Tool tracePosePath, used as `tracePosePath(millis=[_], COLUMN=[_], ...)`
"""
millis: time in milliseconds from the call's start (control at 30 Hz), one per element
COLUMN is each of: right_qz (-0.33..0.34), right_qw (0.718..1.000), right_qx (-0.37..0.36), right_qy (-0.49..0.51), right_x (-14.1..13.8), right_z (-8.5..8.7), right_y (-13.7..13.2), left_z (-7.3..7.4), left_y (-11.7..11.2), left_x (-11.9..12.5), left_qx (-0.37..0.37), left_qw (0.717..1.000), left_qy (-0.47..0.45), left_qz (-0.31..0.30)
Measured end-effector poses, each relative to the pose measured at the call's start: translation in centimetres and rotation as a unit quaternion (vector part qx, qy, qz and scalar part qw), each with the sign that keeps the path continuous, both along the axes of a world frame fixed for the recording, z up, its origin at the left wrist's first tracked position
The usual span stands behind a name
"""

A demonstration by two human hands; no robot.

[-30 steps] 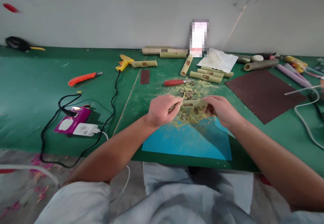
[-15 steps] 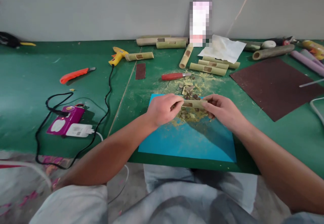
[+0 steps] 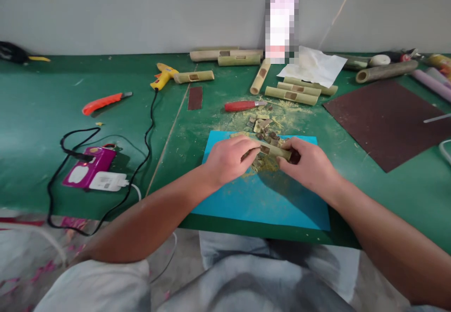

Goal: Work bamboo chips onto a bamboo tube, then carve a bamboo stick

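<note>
A short pale-green bamboo tube with a cut-out window is held between my hands, its right end tilted down. My left hand pinches the tube's left end, hiding that tip. Thumb and fingers of my right hand close around the right end. Inside that hand's curl shows a dark reddish-brown patch; whether it is a scrap of the brown sheet or shadow I cannot tell. Below lies a blue sheet, dusted with shavings. Bamboo chips and a red-handled knife lie just beyond the tube.
Several cut bamboo tubes lie farther back, near white paper. A brown sheet is at right. On the left are a yellow glue gun, an orange cutter and a purple power strip with cords.
The tube has gone from nearly level to slanting down rightward. My right hand has shifted slightly lower at its end, and my left hand still grips the other end.
</note>
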State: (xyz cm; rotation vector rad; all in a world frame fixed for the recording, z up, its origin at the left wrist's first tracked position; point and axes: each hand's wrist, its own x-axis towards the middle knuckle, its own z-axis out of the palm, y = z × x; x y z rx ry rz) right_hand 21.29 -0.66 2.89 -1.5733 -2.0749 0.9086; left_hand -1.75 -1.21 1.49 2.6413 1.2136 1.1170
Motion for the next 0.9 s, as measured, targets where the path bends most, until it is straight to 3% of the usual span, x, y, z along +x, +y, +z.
tracePosePath(millis=[167, 400, 533, 900], right_qz=[0.035, -0.014, -0.016, -0.009], right_qw=[0.999, 0.995, 0.988, 0.979], right_qx=[-0.001, 0.066, 0.058, 0.065], right_qy=[-0.02, -0.079, -0.139, -0.193], right_x=[-0.3, -0.7, -1.2, -1.4], right_z=[0.4, 0.1, 0.1, -0.3], right_y=[-0.6, -0.9, -1.0, -0.9], left_z=[0.0, -0.3, -1.2, -2.1], left_y=[0.0, 0.4, 1.0, 1.8], left_x=[-0.1, 0.0, 0.3, 0.3], left_qx=[-0.01, -0.038, -0.043, -0.091], left_qw=[1.0, 0.999, 0.999, 0.993], left_qy=[-0.004, -0.013, -0.02, 0.069], left_qz=[-0.002, 0.009, 0.01, 0.014])
